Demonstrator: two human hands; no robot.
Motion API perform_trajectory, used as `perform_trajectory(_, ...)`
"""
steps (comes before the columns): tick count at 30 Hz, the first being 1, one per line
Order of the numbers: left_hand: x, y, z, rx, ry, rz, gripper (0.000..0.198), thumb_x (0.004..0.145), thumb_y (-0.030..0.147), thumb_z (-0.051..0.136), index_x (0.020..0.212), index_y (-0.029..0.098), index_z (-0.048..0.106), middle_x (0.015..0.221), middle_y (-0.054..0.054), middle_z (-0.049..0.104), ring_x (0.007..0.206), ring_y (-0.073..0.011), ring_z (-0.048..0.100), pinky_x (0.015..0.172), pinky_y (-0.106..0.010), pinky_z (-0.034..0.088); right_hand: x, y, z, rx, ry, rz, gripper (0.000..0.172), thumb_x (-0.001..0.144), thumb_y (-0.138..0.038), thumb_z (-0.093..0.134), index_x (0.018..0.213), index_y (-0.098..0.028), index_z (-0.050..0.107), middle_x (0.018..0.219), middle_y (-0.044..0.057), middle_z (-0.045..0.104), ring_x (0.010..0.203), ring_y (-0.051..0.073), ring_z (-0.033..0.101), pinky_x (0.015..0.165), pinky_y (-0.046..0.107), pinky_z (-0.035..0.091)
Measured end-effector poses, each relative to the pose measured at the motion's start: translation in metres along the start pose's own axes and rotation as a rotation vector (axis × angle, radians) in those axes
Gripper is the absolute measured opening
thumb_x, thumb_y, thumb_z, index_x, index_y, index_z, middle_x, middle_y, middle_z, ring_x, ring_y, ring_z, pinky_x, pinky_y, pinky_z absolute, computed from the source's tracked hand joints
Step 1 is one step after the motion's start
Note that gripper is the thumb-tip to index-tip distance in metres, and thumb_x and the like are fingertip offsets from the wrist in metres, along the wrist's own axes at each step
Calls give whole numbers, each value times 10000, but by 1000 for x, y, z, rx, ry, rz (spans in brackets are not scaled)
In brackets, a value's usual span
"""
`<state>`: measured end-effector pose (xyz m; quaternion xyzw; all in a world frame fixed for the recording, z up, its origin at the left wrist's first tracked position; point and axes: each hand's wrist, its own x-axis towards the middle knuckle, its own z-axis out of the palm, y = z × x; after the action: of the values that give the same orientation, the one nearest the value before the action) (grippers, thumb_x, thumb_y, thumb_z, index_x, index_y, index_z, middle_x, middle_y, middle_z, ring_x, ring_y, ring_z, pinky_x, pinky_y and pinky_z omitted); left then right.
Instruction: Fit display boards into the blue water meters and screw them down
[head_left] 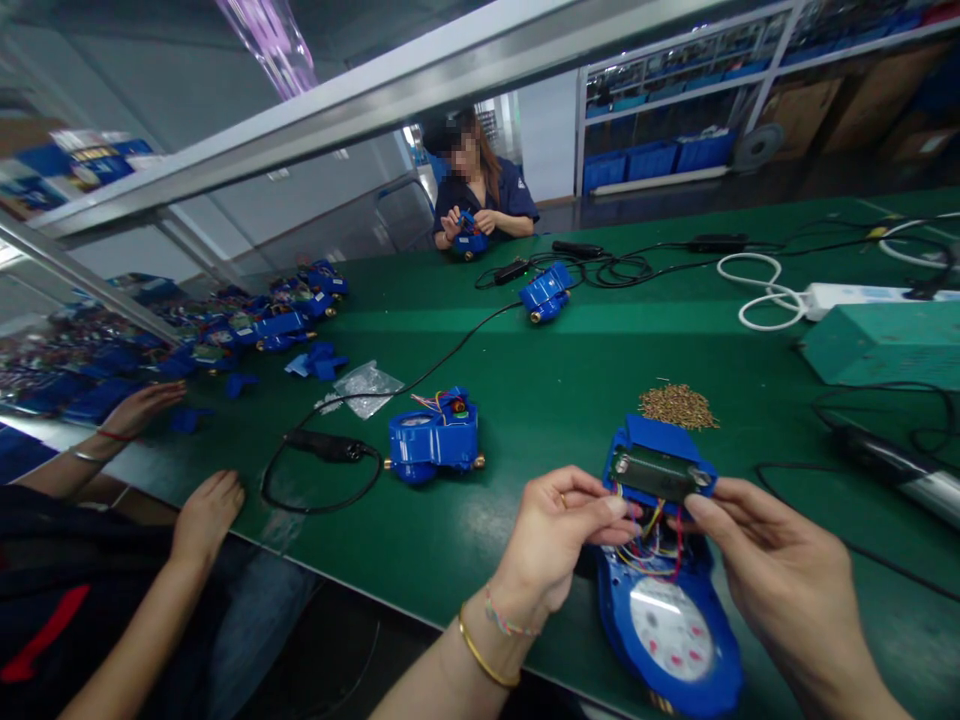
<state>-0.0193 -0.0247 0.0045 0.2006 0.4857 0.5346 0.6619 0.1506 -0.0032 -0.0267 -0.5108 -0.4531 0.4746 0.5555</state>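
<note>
A blue water meter (pixel 675 640) with a white dial lies open on the green table (pixel 570 390) near the front edge. Its hinged blue cover (pixel 660 465) with a dark display stands tilted up behind coloured wires (pixel 656 545). My left hand (pixel 559 540) pinches at the wires and the cover's left edge. My right hand (pixel 780 570) has its fingers pressed on the cover's right edge and the wires.
A pile of small brass screws (pixel 679 406) lies behind the meter. Another blue meter (pixel 435 440), a black tool with cable (pixel 326 447) and a plastic bag (pixel 367 385) lie left. A co-worker's hands (pixel 206 510) rest at the left edge. Another person (pixel 480 190) sits across. A green box (pixel 885 340) stands right.
</note>
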Motion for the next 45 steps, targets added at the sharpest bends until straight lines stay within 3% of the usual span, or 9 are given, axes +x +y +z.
perform_trajectory(13, -1, 4, 1, 57, -15, 68, 312, 599, 338, 886, 672, 95, 704, 636, -50, 732, 561, -89, 657, 601, -189, 517, -1, -6, 2, -47, -59, -70, 226, 698, -378, 830, 853, -229, 762, 749, 12, 761, 604, 141, 722, 600, 115, 588)
perform_trajectory(20, 0, 3, -1, 88, -48, 75, 318, 560, 306, 919, 670, 117, 688, 592, -20, 718, 540, -80, 640, 591, -186, 494, -1, -14, 5, -66, -36, -112, 198, 671, -350, 837, 820, -238, 770, 719, 4, 757, 582, 138, 716, 574, 105, 579)
perform_trajectory(25, 1, 5, -4, 199, -71, 83, 311, 597, 358, 891, 660, 124, 696, 609, -32, 721, 540, -103, 654, 573, -201, 508, 1, -9, 3, 6, -70, -15, 230, 670, -380, 849, 822, -230, 763, 749, 22, 767, 583, 132, 712, 574, 102, 571)
perform_trajectory(35, 10, 3, -15, 825, 58, 574, 263, 766, 411, 792, 654, 176, 754, 610, -33, 697, 529, -142, 607, 561, -253, 493, 17, -5, -6, -63, -163, 39, 307, 668, -436, 847, 806, -177, 756, 715, 51, 735, 607, 194, 707, 553, 203, 605)
perform_trajectory(37, 13, 6, -19, 883, 85, 675, 251, 730, 421, 822, 811, 186, 780, 737, -49, 740, 597, -156, 632, 611, -265, 526, 22, -7, -9, -72, -214, 31, 306, 680, -438, 840, 819, -175, 764, 726, 56, 739, 616, 198, 708, 567, 215, 610)
perform_trajectory(39, 17, 12, -23, 874, 34, 748, 518, 688, 398, 856, 1152, 214, 719, 1095, -94, 751, 847, -204, 706, 754, -298, 580, 25, -10, -12, -75, -288, 30, 311, 699, -446, 827, 837, -172, 775, 732, 63, 742, 604, 198, 703, 562, 228, 610)
perform_trajectory(41, 22, 21, -26, 891, -126, 807, 814, 659, 364, 879, 1392, 253, 542, 1424, -112, 585, 1216, -261, 624, 1007, -381, 534, 27, -13, -14, -78, -378, 35, 319, 735, -454, 800, 872, -167, 784, 769, 78, 749, 621, 200, 700, 572, 241, 609)
perform_trajectory(43, 28, 31, -28, 944, -323, 843, 872, 642, 336, 891, 1420, 256, 506, 1490, -110, 517, 1382, -283, 488, 1158, -456, 405, 29, -16, -15, -84, -457, 45, 321, 780, -454, 765, 913, -163, 788, 807, 91, 752, 668, 204, 701, 592, 248, 603)
perform_trajectory(45, 34, 38, -29, 990, -456, 837, 816, 637, 328, 892, 1374, 234, 555, 1439, -121, 570, 1360, -289, 516, 1172, -476, 383, 30, -20, -15, -91, -518, 57, 324, 805, -456, 745, 929, -159, 788, 802, 93, 748, 685, 203, 695, 594, 249, 591)
